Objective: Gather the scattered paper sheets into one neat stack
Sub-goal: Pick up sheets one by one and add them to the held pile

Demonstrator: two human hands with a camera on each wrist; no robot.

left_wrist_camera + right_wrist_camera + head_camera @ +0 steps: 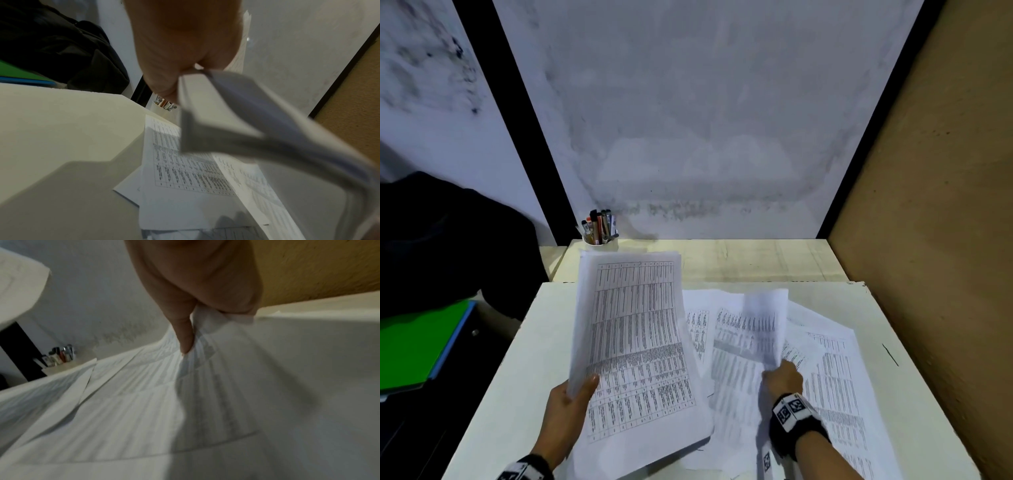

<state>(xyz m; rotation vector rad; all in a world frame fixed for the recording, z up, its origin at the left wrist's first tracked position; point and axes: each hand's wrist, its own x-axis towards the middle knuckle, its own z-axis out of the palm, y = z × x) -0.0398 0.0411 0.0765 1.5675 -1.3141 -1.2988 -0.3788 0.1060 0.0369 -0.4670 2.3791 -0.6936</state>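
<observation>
My left hand [575, 394] grips a bundle of printed sheets [633, 342] by its left edge and holds it tilted up above the white table [517, 377]. The left wrist view shows the same bundle [236, 129] bending over loose sheets [185, 170] on the table. My right hand [782, 377] pinches the corner of a single printed sheet [763, 322], which curls upward. In the right wrist view its fingers [186, 337] pinch that sheet [205, 353]. Several more printed sheets [832, 377] lie fanned and overlapping on the table's right half.
A white cup of pens [599, 229] stands at the back left on a wooden ledge [756, 260]. A brown board [928, 205] walls off the right side. A green folder [414, 346] and dark cloth [448, 240] lie left of the table.
</observation>
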